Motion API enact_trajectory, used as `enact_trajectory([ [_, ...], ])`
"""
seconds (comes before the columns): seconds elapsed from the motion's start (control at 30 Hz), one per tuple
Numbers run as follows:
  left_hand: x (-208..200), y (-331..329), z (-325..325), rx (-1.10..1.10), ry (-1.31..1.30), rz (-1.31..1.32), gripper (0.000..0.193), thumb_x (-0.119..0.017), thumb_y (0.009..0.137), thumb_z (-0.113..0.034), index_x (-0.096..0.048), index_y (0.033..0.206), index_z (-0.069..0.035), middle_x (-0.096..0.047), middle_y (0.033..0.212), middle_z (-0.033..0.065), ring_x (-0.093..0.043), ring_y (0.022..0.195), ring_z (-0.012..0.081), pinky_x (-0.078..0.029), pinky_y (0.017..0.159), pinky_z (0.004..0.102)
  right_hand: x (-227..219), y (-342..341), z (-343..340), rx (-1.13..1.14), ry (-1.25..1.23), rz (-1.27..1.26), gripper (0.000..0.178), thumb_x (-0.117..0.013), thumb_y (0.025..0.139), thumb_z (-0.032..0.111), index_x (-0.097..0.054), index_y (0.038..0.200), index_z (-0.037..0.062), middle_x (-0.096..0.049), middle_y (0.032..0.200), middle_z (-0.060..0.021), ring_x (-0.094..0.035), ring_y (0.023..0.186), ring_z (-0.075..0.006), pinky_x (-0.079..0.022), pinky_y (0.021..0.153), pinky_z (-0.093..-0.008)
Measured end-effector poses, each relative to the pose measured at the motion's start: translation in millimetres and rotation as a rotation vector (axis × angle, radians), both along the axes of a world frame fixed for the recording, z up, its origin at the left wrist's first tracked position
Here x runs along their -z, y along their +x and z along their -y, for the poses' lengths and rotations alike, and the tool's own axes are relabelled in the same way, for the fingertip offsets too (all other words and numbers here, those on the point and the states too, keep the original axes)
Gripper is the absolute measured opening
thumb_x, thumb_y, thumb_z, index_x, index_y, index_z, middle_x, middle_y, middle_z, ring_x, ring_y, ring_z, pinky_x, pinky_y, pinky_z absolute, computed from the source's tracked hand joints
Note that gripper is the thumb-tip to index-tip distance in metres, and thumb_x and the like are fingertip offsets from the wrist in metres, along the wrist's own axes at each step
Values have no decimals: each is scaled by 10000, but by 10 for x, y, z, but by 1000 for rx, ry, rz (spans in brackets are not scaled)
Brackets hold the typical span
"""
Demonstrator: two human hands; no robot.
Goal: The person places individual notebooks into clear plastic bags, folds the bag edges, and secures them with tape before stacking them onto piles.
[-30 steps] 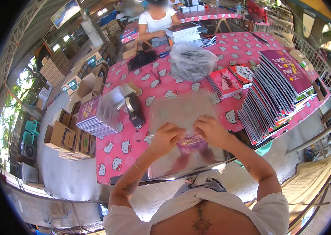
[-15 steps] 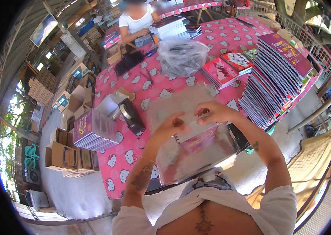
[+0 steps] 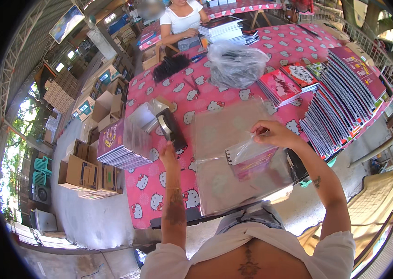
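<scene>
A spiral notebook [image 3: 250, 168] with a purple cover lies in a clear plastic sleeve [image 3: 247, 151] in front of me, on top of a stack of clear plastic sheets [image 3: 217, 186]. My right hand [image 3: 273, 134] pinches the raised upper edge of the sleeve. My left hand [image 3: 169, 152] is at the front end of a black tape dispenser [image 3: 172, 130], its fingers drawn together there. Whether a strip of tape is between those fingers is too small to see. Left of the dispenser stands a stack of wrapped purple notebooks [image 3: 124, 144].
A pink patterned cloth [image 3: 143, 195] covers the table. Tall stacks of spiral notebooks [image 3: 340, 107] and red notebooks [image 3: 280, 87] stand at the right. Farther back are a crumpled plastic bag [image 3: 236, 65] and a black bristly bundle [image 3: 171, 68]. Cardboard boxes [image 3: 82, 172] sit at left; a person [image 3: 180, 23] sits across.
My left hand has left the sleeve and moved left to the tape dispenser. The right hand keeps its pinch at the sleeve's edge. The whole view has shifted, with the table now farther right.
</scene>
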State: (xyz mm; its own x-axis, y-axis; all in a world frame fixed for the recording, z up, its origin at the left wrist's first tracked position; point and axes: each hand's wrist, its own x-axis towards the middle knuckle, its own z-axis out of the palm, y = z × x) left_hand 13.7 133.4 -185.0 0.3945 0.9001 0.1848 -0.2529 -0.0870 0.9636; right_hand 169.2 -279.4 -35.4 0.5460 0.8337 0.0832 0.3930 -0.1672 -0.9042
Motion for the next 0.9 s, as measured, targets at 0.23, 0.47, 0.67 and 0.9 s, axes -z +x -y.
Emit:
enact_trajectory([
  [0.23,-405,-499,-215,-200,1043,-1192,139,-639,841,-171,-685,875,-45,-677,791,129,-651,673,311,-506,607,438,60,-28,-49,-26,41,48,308,-732,858,193,-636,1122,65,-649,926,-36,-613,893,-136,-488,836,-306],
  [0.47,-2473,586,1737,1282,1415,-440,274,-763,792,-309,-700,855,-50,-669,774,91,-643,683,263,-500,659,370,70,45,11,-2,70,86,370,-739,842,260,-599,1134,80,-670,869,-82,-658,819,-215,-513,745,-348],
  [0.67,-1185,1432,1278,1931,696,-997,450,-708,868,-388,-621,1200,-98,-633,1156,97,-612,1002,193,-486,844,310,-57,3,-72,-101,-20,-17,427,-747,827,268,-571,1173,89,-666,968,-97,-647,873,-211,-509,774,-352],
  [0.9,-511,362,1280,1465,-412,-289,792,-666,913,-369,-248,1547,-143,-399,1492,129,-347,1393,259,-398,1066,399,303,-277,392,128,379,-79,840,-823,756,274,-395,1459,109,-518,1337,-127,-492,1202,-247,-411,1014,-392],
])
